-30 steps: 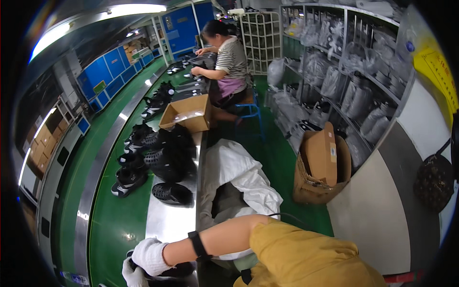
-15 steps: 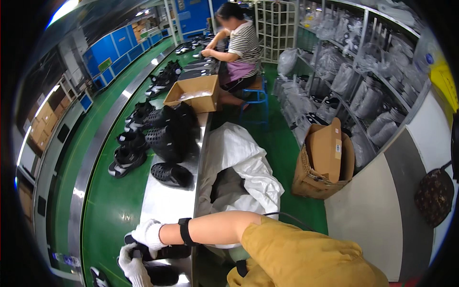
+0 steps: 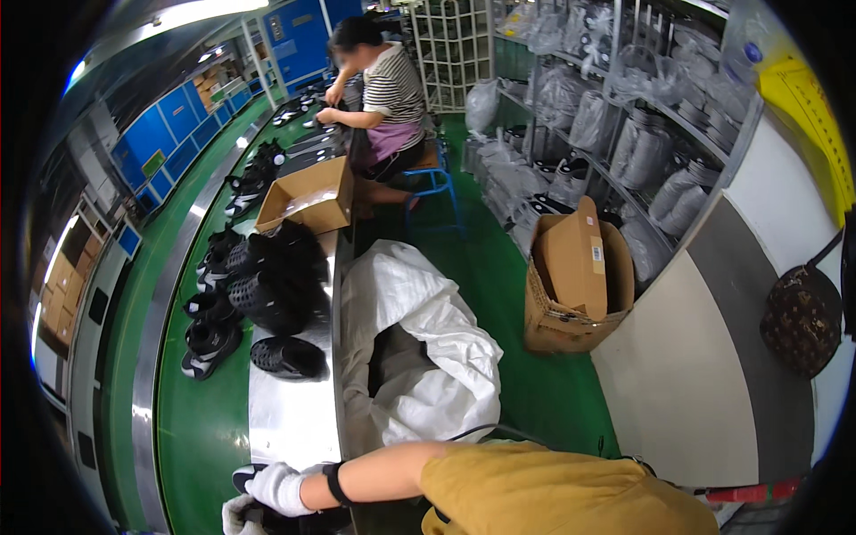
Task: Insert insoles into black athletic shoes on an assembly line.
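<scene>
Both my hands wear white gloves at the lower left edge of the view. My right hand (image 3: 278, 489), with a black band at its wrist, reaches across from my yellow sleeve and grips a black shoe (image 3: 267, 519) on the steel table (image 3: 285, 419). My left hand (image 3: 235, 517) touches the same shoe from the left, but the frame edge partly cuts the hand off, so its grip is hidden. A single black perforated clog (image 3: 285, 357) lies farther up the table.
A pile of black clogs (image 3: 272, 276) and an open cardboard box (image 3: 308, 196) sit farther along the table. More shoes ride the green conveyor (image 3: 201, 428). A white sack (image 3: 419, 348) lies beside the table. A seated co-worker (image 3: 383, 98), a brown carton (image 3: 575, 276) and racks stand beyond.
My hands and the shoe have slid down to the bottom edge of the view, and my arm now lies lower. The co-worker keeps handling shoes.
</scene>
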